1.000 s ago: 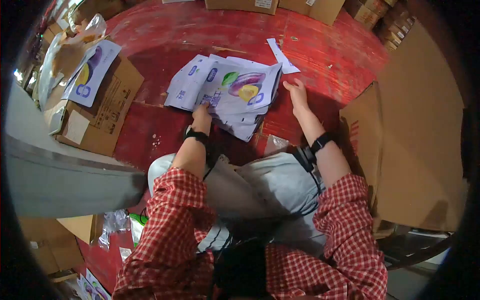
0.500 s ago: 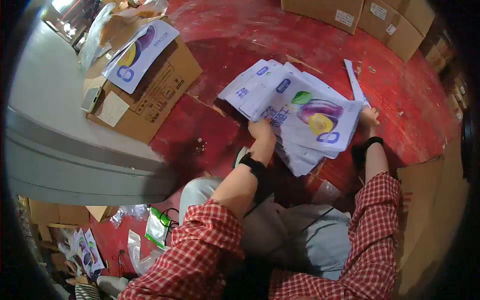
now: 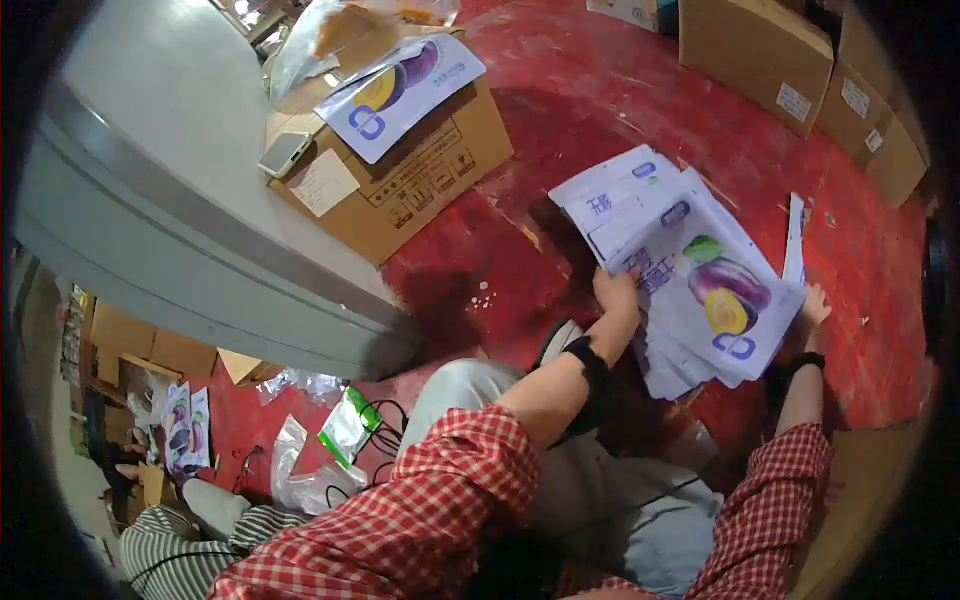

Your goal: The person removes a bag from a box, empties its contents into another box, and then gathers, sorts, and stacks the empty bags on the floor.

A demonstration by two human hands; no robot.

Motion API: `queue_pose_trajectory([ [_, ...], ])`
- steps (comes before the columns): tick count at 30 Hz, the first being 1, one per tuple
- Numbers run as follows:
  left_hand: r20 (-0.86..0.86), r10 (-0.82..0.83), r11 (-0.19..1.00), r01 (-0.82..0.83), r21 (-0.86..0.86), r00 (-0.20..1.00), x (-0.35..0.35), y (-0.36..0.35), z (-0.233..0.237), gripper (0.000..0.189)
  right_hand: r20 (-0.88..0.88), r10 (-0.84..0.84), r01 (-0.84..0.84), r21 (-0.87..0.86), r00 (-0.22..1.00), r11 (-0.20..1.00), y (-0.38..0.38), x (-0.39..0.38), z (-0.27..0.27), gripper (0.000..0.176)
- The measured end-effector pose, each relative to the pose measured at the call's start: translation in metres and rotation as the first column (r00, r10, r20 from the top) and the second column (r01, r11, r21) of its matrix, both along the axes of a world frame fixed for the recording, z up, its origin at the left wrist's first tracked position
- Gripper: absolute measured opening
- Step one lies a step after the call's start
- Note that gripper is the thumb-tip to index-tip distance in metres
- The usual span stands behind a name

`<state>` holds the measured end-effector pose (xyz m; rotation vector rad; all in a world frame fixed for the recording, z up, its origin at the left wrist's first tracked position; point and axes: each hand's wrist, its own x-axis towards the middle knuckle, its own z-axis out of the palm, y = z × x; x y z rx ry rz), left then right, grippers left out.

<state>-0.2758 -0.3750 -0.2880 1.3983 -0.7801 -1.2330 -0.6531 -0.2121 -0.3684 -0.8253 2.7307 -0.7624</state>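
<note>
A fanned stack of white printed pouches (image 3: pixel 620 195) lies on the red floor in front of me. The top pouch (image 3: pixel 700 325) bears a purple plum picture, a green leaf and purple lettering. My left hand (image 3: pixel 617 292) is closed on the left edge of the stack, its fingertips partly hidden against the pouches. At the right edge of the top pouch is my right hand (image 3: pixel 817 304), touching or very near it, with the visible fingers apart. Just beyond that hand a narrow white strip (image 3: pixel 795 240) lies on the floor.
A cardboard box (image 3: pixel 440 180) at the upper left carries another plum pouch (image 3: pixel 400 95) and a phone (image 3: pixel 286 154). More boxes (image 3: pixel 755 60) stand at the upper right. A grey curved panel (image 3: pixel 200 250) is on my left. Another person's striped sleeve (image 3: pixel 165 555) shows at lower left.
My view has swung left, so the box and stack appear farther right and lower. Both hands stay at the stack's two sides, with little other visible change.
</note>
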Motion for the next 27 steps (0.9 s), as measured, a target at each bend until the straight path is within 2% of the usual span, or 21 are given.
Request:
queue_pose_trajectory([
  [2, 0.005, -0.033, 0.999, 0.033, 0.010, 0.999, -0.002, -0.004, -0.016, 0.034, -0.016, -0.013, 0.013, 0.000, 1.000, 1.000, 0.002, -0.009, -0.001, 0.037],
  [5, -0.184, -0.038, 0.999, 0.037, -0.009, 0.982, 0.000, -0.008, -0.024, 0.037, -0.030, -0.026, 0.026, -0.009, 0.999, 1.000, -0.001, -0.012, -0.001, 0.035],
  [6, 0.019, -0.052, 0.999, 0.052, 0.006, 0.998, 0.001, -0.005, -0.022, 0.036, -0.027, -0.025, 0.025, -0.018, 0.999, 1.000, -0.005, -0.014, 0.000, 0.034],
  [9, -0.011, -0.023, 1.000, 0.023, -0.003, 1.000, -0.002, -0.005, -0.024, 0.036, -0.006, -0.022, 0.021, -0.044, 1.000, 0.999, -0.012, -0.018, -0.001, 0.033],
  [10, -0.069, -0.040, 0.998, 0.043, 0.043, 0.997, -0.002, -0.009, -0.031, 0.036, 0.009, -0.027, 0.027, -0.061, 1.000, 0.998, -0.012, -0.020, -0.004, 0.032],
  [13, -0.172, -0.026, 1.000, 0.028, 0.007, 0.985, 0.000, -0.006, -0.017, 0.037, 0.080, -0.013, 0.023, -0.122, 0.997, 0.992, -0.009, -0.021, -0.011, 0.030],
  [15, -0.014, -0.062, 0.992, 0.060, -0.112, 0.998, -0.003, -0.011, -0.031, 0.036, 0.178, 0.008, 0.023, -0.167, 0.984, 0.986, -0.005, -0.019, -0.016, 0.029],
  [16, 0.131, -0.045, 0.996, 0.055, -0.073, 0.990, -0.007, -0.015, -0.034, 0.036, 0.258, 0.027, 0.028, -0.209, 0.966, 0.978, -0.004, -0.020, -0.017, 0.028],
  [18, -0.037, -0.075, 0.990, 0.070, -0.118, 0.997, -0.012, -0.025, -0.024, 0.037, 0.463, 0.083, 0.071, -0.307, 0.882, 0.949, -0.004, -0.026, -0.016, 0.027],
  [19, -0.125, -0.092, 0.988, 0.075, -0.136, 0.988, -0.013, -0.026, -0.018, 0.038, 0.564, 0.144, 0.099, -0.377, 0.813, 0.921, -0.008, -0.030, -0.014, 0.027],
  [20, -0.150, -0.126, 0.981, 0.100, -0.168, 0.981, -0.012, -0.024, -0.004, 0.039, 0.667, 0.274, 0.140, -0.497, 0.693, 0.856, -0.024, -0.040, -0.009, 0.023],
  [22, -0.197, -0.189, 0.958, 0.137, -0.253, 0.962, -0.010, -0.023, 0.025, 0.039, 0.539, 0.246, 0.115, -0.549, 0.805, 0.828, -0.019, -0.051, 0.028, 0.021],
  [23, -0.061, -0.184, 0.943, 0.158, -0.293, 0.981, -0.009, -0.018, 0.045, 0.039, 0.280, 0.067, 0.071, -0.456, 0.958, 0.887, -0.009, -0.047, 0.055, 0.024],
  [24, -0.037, -0.207, 0.921, 0.182, -0.345, 0.978, -0.004, -0.016, 0.054, 0.038, -0.029, -0.090, 0.075, -0.348, 0.996, 0.935, -0.001, -0.038, 0.079, 0.028],
  [25, -0.019, -0.230, 0.894, 0.204, -0.399, 0.973, -0.002, -0.016, 0.068, 0.038, -0.073, -0.099, 0.069, -0.337, 0.992, 0.939, 0.010, -0.024, 0.119, 0.025],
  [27, -0.106, -0.342, 0.784, 0.222, -0.579, 0.934, 0.001, -0.013, 0.092, 0.037, -0.156, -0.138, 0.083, -0.315, 0.978, 0.945, 0.042, 0.036, 0.206, 0.019],
])
